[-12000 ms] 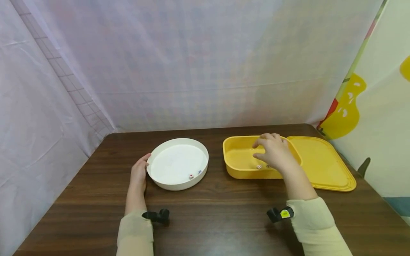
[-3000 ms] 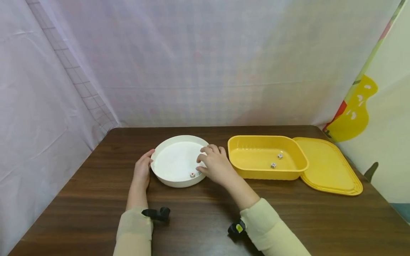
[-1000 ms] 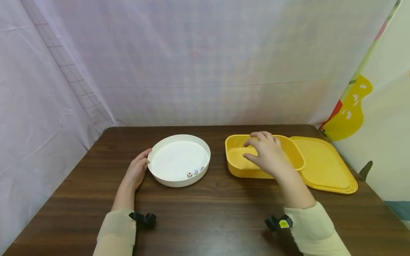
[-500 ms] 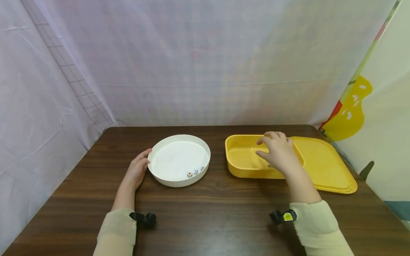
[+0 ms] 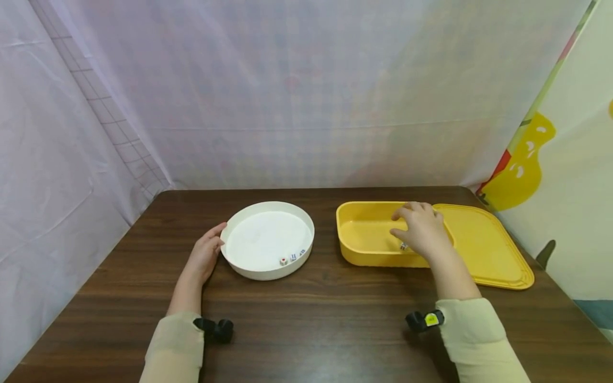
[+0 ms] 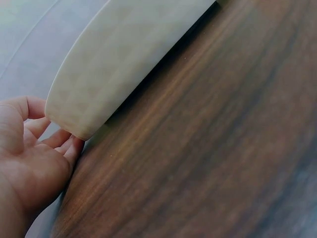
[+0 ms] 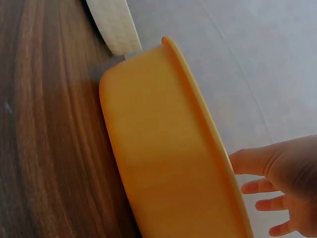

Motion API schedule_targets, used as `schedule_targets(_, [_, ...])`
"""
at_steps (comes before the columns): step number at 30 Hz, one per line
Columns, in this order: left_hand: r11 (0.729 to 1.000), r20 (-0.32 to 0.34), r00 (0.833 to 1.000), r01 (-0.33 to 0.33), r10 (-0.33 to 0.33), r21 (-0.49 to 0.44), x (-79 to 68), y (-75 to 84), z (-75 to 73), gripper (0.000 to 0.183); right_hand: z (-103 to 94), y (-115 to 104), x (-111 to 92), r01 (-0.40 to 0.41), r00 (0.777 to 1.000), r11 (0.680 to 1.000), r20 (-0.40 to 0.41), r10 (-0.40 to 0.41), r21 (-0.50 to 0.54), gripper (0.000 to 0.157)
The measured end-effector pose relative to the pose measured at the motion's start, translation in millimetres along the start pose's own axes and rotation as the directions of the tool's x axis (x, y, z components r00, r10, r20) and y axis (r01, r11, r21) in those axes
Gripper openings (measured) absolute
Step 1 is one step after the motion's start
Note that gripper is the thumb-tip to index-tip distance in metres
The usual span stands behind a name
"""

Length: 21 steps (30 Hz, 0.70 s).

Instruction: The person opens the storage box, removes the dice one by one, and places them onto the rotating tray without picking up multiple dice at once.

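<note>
My left hand (image 5: 203,256) holds the left edge of a round white tray (image 5: 262,275), thumb at the rim and fingers by the base in the left wrist view. Three small white dice lie at the tray's front right, one die (image 5: 283,261) showing a red dot. My right hand (image 5: 423,230) reaches over the yellow box (image 5: 378,258), fingers spread and bent downward. Just below its thumb a white die (image 5: 404,246) shows on the box floor. The right wrist view has the fingers (image 7: 271,204) apart beyond the box rim, their tips partly hidden by the wall.
A yellow lid (image 5: 488,247) lies flat right of the box, partly under its edge. The dark wooden table (image 5: 306,324) carries everything. A pale curtain (image 5: 306,106) hangs behind the table's back edge.
Three seconds ago my right hand was at the white tray; it has since moved to the box, shifting right and lower there. The tray shows three dice, two earlier. My left hand stays.
</note>
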State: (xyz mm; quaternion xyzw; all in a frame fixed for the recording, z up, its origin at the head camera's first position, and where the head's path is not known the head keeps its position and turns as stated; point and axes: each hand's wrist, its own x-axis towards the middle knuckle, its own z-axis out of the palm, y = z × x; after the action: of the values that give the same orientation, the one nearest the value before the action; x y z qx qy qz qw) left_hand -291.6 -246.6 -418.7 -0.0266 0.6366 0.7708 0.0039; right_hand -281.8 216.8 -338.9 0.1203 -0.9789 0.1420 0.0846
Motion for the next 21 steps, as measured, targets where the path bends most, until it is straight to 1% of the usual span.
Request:
schedule_targets(7, [1.000,0.003,1.000,0.014,-0.014,-0.004,1.6,-1.8,-1.4,0.062,6.6,7.8,2.1,-0.012,1.000,1.000,0.027,0.012,-0.011,0.033])
schedule_targets(21, [1.000,-0.002,1.000,0.010,-0.010,0.003,2.3,-2.3,-1.6,0.061,11.3,15.8,3.0,-0.026,0.998,1.000,0.064,0.027,-0.005,0.035])
